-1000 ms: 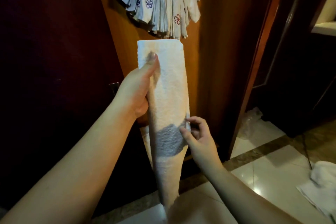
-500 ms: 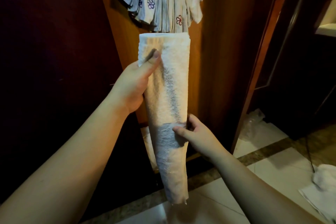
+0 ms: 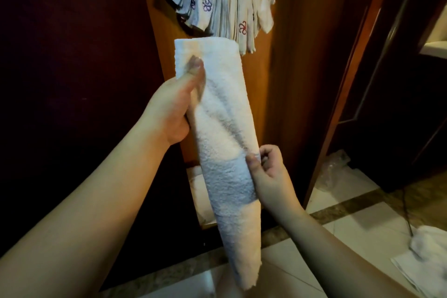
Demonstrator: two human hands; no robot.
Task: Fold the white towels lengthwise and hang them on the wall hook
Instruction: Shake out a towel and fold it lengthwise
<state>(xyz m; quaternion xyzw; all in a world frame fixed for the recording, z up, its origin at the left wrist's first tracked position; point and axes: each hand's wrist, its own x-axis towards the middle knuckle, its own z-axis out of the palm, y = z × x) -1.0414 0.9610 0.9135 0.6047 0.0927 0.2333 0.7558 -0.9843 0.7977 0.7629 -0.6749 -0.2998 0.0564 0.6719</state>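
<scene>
The towel (image 3: pixel 222 133), folded into a long narrow strip, is held up in the air with its long axis near vertical, its top edge just below the hung towels (image 3: pixel 222 2) bunched on the wooden panel (image 3: pixel 287 80), its ragged tail dangling toward the floor (image 3: pixel 338 213). The left hand (image 3: pixel 169 113) grips it near the top, thumb pressed flat on the front and the other fingers hidden behind, while the right hand (image 3: pixel 268 172) pinches its right edge about midway down. The hook itself is hidden under the bunch, straight above the strip, so I judge the lift goes up, led by the left hand, which is nearer; more towels (image 3: pixel 425 256) lie at the floor's right edge.
</scene>
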